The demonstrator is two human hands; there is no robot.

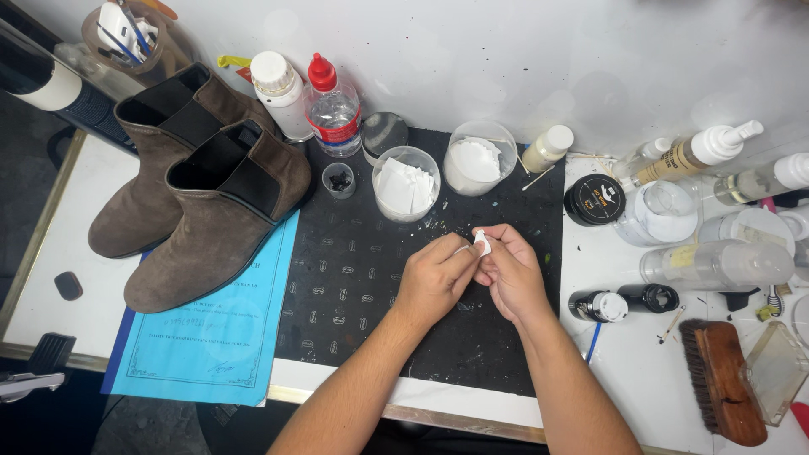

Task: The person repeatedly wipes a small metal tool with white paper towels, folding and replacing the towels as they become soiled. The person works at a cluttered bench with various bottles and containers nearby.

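- I see both hands meeting over the middle of the black mat [362, 278], which lies on the white table [640, 371].
- My left hand [434, 278] has its fingers curled in, the fingertips pinching a small white piece [482, 244].
- My right hand [512, 274] closes on that same small white piece from the other side, thumb and forefinger pressed to it; the two hands touch each other there.
- The piece sits just above the knuckles, held off the mat; I cannot tell what it is made of.
- Just beyond the hands stand two clear cups: one [406, 184] holds white pads, and the other [479, 158], a little farther back and to the right, has white material in it too.
- A tiny cup of dark bits [339, 180] stands beside the first cup.
- To the left, a pair of brown suede boots [198, 194] rests partly on a blue paper sheet [215, 337].
- Behind the mat stand a white-capped bottle [281, 94] and a clear bottle with a red cap [332, 108].
- To the right lie a round black tin [594, 200], several spray and plastic bottles, and a wooden brush [723, 379] near the table's edge.
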